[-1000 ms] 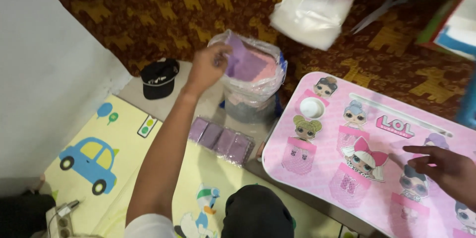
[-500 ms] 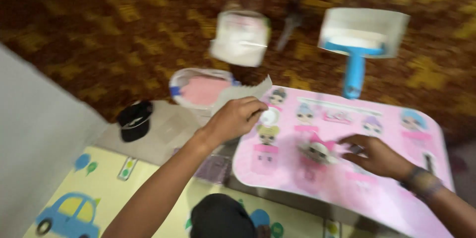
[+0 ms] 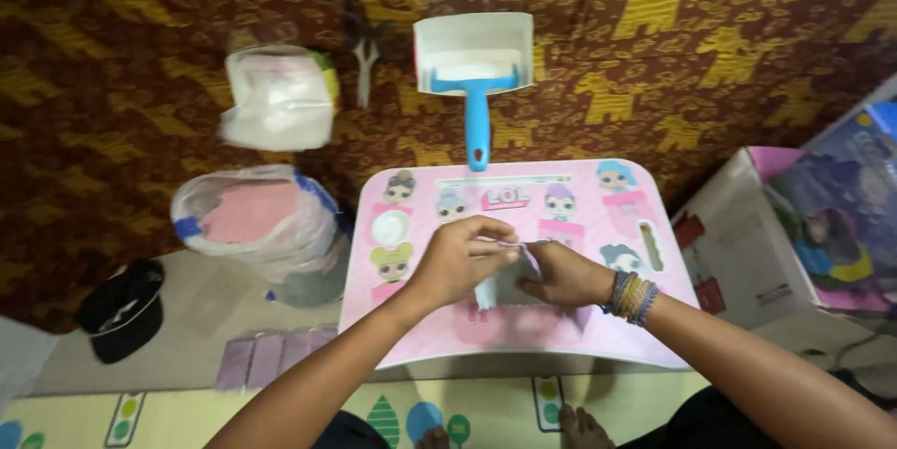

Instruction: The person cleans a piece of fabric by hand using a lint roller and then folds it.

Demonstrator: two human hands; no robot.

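Both the left hand and right hand pinched closed on a thin paper sheet, which looked light, soft and easy to tear, best held at its edges.

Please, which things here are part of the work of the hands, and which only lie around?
In use:
left hand
right hand
small sheet
pink table

Lying about:
dustpan
bag of pink sheets
white bag
black cap
scissors
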